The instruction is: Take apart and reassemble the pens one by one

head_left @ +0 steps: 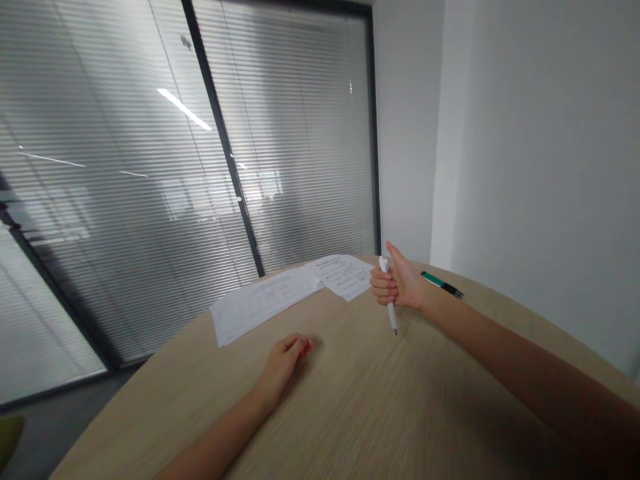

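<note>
holding a white pen point(392, 317) above a round-edged wooden surface point(345, 407): a stage in handwork with pens, seen from the head. the right grip point(403, 284) is wrapped around the middle of the pen, fingers folded against the barrel, thumb raised near its upper end and apparently not pressing it. the pen stands tilted a little off upright, point downward; the point appears clear of the surface, though light contact cannot be ruled out. the left grip point(286, 363) rests on the surface with its fingers loosely curled; its palm side is hidden, so whether it encloses anything cannot be told. beyond it, and apart from it, lie the left printed sheets point(263, 303); the right printed sheet point(345, 279) lies beside them, near the fingers of the right grip. green and dark pens point(443, 285) lie together just beyond the right forearm, their exact number unclear. a blind-covered glass partition point(310, 133) and a pale wall point(540, 133) close the view.

progress, as judged from this arrangement: taking up the white pen is done, and its hold looks secure. setting it down is not yet done, nor does its point meet any paper. the other pens lie unheld. whether the sheets bear handwriting is too small to tell.
</note>
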`<state>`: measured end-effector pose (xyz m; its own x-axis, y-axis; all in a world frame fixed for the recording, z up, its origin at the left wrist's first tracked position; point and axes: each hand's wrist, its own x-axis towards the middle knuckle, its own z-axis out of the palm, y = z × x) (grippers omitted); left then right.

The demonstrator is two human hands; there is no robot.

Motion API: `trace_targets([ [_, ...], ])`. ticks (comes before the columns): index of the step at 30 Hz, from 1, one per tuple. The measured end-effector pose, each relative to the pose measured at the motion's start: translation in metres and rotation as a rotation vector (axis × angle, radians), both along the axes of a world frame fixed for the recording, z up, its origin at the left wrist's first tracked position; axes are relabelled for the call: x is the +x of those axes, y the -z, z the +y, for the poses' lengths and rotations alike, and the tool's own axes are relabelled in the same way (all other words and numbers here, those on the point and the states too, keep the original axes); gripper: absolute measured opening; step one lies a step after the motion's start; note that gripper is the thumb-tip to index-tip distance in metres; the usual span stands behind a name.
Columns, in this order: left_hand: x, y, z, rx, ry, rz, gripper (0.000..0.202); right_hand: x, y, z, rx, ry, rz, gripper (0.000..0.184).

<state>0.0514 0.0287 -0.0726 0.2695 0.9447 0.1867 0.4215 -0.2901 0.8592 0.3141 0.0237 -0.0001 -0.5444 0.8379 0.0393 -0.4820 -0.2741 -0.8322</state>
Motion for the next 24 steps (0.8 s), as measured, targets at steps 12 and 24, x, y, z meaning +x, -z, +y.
trace_targets([
  [12,0.001,0.011,-0.008,0.474,0.04,0.738,0.047,0.003,-0.001,0.002,-0.016,0.011,0.021,0.057],
  [24,0.0,0.009,-0.014,0.342,0.082,1.066,0.07,0.008,0.003,0.011,0.005,0.018,0.086,0.049],
])
